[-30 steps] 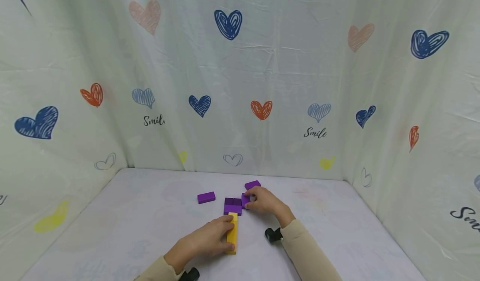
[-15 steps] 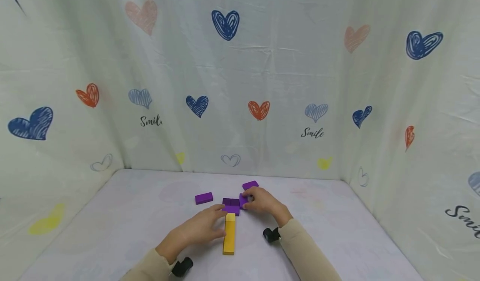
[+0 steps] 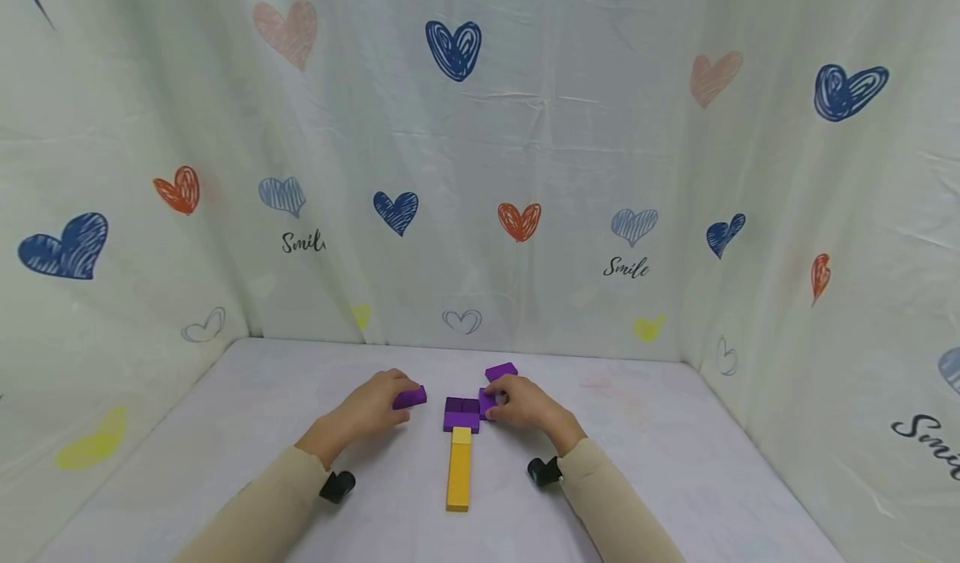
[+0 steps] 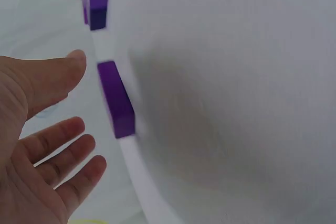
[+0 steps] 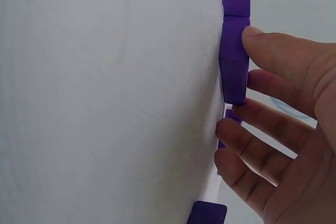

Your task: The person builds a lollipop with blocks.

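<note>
At the left of the table lies a purple rectangular block (image 3: 409,397). My left hand (image 3: 366,409) is at its near left side; in the left wrist view its thumb and fingers are spread on either side, with a gap to the block (image 4: 116,100). My right hand (image 3: 528,404) pinches another purple block (image 3: 486,404) between thumb and fingers, clearest in the right wrist view (image 5: 234,61). That block stands against the right side of a purple block group (image 3: 461,421) with two darker faces on top. A long yellow piece (image 3: 459,473) runs from the group toward me, its far end paler.
Behind the right hand lies one more purple block (image 3: 501,371). A white cloth covers the table (image 3: 600,496), and a curtain (image 3: 570,154) printed with hearts encloses its back and sides. A black device (image 3: 543,471) is strapped at each wrist.
My left hand has let go of the yellow piece and moved forward and left to the loose purple block. The right hand has stayed at its block.
</note>
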Motion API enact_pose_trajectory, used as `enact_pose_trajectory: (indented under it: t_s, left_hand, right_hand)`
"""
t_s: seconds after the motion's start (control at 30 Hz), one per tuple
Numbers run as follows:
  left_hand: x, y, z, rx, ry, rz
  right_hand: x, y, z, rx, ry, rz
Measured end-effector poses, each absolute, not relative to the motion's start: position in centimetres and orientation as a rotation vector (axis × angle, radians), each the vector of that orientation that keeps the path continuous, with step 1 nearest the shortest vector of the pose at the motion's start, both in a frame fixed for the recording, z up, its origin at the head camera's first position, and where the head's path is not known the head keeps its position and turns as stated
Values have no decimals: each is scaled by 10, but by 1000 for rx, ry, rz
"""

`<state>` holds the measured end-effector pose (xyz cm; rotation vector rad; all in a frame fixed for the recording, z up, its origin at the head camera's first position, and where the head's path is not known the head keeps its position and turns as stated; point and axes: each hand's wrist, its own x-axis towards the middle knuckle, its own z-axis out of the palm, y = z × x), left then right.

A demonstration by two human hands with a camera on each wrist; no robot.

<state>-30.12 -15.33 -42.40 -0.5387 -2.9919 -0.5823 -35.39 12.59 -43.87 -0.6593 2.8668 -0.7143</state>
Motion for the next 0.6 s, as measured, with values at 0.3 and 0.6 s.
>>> enact_pose_trajectory:
  t_s: [0.3, 0.6]
  left_hand:
    - [-320, -163, -433, -538, -3022, -605]
    - [-326, -164, -439, -540, -3025, -624]
  right_hand:
    - [-355, 126, -439, -645, 2854, -737]
    - [-355, 126, -439, -651, 2844, -741]
